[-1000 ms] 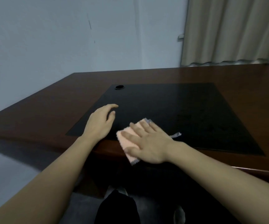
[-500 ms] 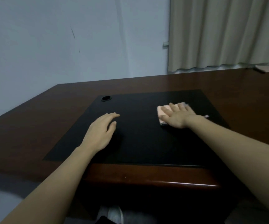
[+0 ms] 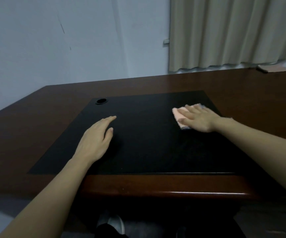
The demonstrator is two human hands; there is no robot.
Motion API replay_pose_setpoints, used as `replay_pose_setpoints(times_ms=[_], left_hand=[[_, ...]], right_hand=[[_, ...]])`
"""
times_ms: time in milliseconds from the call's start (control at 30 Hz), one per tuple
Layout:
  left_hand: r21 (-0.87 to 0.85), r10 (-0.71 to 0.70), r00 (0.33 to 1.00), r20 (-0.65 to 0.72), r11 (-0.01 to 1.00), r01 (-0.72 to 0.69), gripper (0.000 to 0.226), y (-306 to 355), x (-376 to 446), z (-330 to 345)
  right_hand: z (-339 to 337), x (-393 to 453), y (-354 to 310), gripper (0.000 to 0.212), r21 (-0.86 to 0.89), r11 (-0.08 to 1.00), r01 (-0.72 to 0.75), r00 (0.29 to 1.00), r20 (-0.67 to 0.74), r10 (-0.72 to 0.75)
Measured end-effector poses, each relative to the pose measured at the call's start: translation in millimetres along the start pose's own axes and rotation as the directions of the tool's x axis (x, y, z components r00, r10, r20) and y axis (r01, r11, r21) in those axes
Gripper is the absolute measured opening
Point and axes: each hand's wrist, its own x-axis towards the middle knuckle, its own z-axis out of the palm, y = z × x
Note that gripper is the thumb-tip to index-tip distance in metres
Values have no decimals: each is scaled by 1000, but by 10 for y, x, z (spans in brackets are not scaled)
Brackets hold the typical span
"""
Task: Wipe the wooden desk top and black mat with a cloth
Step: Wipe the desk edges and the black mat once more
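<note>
A large black mat (image 3: 147, 134) lies on the dark wooden desk top (image 3: 259, 93). A folded pink cloth (image 3: 179, 115) with a grey patterned edge sits on the mat's far right part. My right hand (image 3: 199, 120) lies flat on the cloth with straight fingers and presses it onto the mat. My left hand (image 3: 95, 141) rests palm down on the mat's left half, fingers straight and holding nothing.
A round black cable hole (image 3: 101, 101) sits at the mat's far left corner. A flat pinkish object (image 3: 266, 68) lies at the desk's far right. A beige curtain (image 3: 233, 31) hangs behind. The desk's rounded front edge (image 3: 173, 192) is close to me.
My right hand has slid the cloth from the mat's near edge up to its far right part. My left hand has stayed on the mat.
</note>
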Motion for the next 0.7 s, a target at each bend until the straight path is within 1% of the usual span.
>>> replay_pose_setpoints(times_ms=[67, 133, 200, 300, 367, 433, 500, 533, 600, 633, 700], left_hand=[[7, 0, 1000, 15, 1000, 0, 46, -9, -8, -1], [11, -2, 999, 34, 1000, 2, 46, -7, -7, -5], [23, 0, 998, 59, 1000, -1, 46, 3, 2, -8], [26, 13, 997, 77, 1000, -15, 45, 8, -25, -26], [32, 17, 997, 74, 999, -19, 44, 26, -44, -52], [42, 17, 998, 66, 999, -20, 42, 60, -62, -74], [41, 18, 998, 56, 999, -21, 40, 91, -77, -82], [39, 18, 998, 53, 999, -20, 40, 97, -76, -83], [36, 2, 999, 46, 999, -3, 40, 101, -65, -85], [38, -5, 999, 43, 999, 3, 41, 95, -61, -82], [50, -8, 999, 41, 999, 6, 42, 85, -48, -69]], right_hand=[[17, 103, -35, 67, 26, 995, -100, 995, 7, 99], [32, 107, -316, 68, 21, 992, -121, 993, 11, 121], [67, -11, -680, 68, -4, 999, -37, 999, 5, 37], [150, -441, -1131, 67, -43, 988, 147, 989, 11, -146], [221, -795, -1240, 66, -43, 957, 286, 958, 1, -286], [263, -1076, -1127, 71, -8, 933, 358, 934, 5, -358], [230, -1181, -849, 78, 14, 944, 329, 944, 17, -330], [210, -1162, -690, 80, 15, 961, 277, 960, 31, -277], [177, -987, -330, 93, 10, 987, 159, 987, 32, -159], [151, -852, -146, 93, 14, 995, 95, 995, 27, -96], [109, -549, 142, 73, 32, 999, -17, 999, 35, 16]])
